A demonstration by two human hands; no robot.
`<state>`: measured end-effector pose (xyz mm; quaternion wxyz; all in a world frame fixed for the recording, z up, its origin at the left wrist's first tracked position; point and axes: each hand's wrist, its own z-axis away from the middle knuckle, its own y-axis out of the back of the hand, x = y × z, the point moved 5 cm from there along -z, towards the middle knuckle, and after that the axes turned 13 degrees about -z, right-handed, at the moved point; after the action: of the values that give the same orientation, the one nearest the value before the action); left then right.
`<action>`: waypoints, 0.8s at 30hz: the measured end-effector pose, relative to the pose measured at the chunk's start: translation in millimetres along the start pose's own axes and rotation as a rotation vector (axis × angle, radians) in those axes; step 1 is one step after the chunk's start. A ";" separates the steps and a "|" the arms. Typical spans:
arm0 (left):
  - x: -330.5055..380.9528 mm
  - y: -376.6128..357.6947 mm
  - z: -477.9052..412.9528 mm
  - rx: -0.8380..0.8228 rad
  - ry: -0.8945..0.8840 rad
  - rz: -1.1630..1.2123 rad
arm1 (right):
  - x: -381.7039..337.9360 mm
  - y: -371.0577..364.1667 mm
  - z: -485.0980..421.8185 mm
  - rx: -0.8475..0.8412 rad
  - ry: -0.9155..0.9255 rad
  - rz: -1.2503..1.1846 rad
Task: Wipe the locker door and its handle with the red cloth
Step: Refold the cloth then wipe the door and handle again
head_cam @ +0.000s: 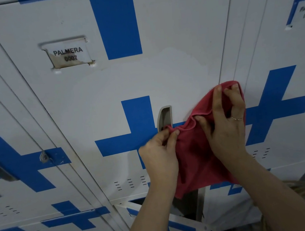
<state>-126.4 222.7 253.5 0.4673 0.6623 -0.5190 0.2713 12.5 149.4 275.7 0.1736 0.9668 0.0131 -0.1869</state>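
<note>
Locker door (165,27), white with blue crosses; red cloth (195,160) held before it in both hands.
Label plate (68,53) reading "PALMERA 0007", upper left of the door. Recessed handle (164,116), upright, at the centre of the blue cross. Left hand (159,151): grip closed, thumb and forefinger pinching the cloth's hem just beside the handle's lower end. Cloth hangs bunched between the hands, against the door, right of the handle. Right hand (224,125): grip closed on the cloth, thumb at the hem, fingertips over its top edge; ring (236,118) on one finger.
</note>
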 end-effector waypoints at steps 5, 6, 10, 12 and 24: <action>14.6 5.2 -7.1 0.096 -0.076 0.010 | 7.0 -1.9 11.1 -0.008 -0.052 -0.137; 17.6 6.1 -9.0 0.118 -0.091 0.022 | 8.2 -3.2 12.5 -0.022 -0.054 -0.140; 11.8 2.7 -8.0 0.112 -0.072 0.062 | 10.3 -9.5 13.3 -0.066 -0.026 -0.085; 4.6 0.4 -5.1 0.079 -0.043 0.048 | 10.5 -11.5 13.3 -0.079 -0.021 -0.095; -0.9 -0.3 2.2 0.066 -0.096 -0.072 | 1.3 -5.5 16.0 0.063 0.222 -0.201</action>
<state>-126.6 221.1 251.7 0.4291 0.7079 -0.5074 0.2392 7.5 149.1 259.5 0.1213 0.9803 0.1233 -0.0954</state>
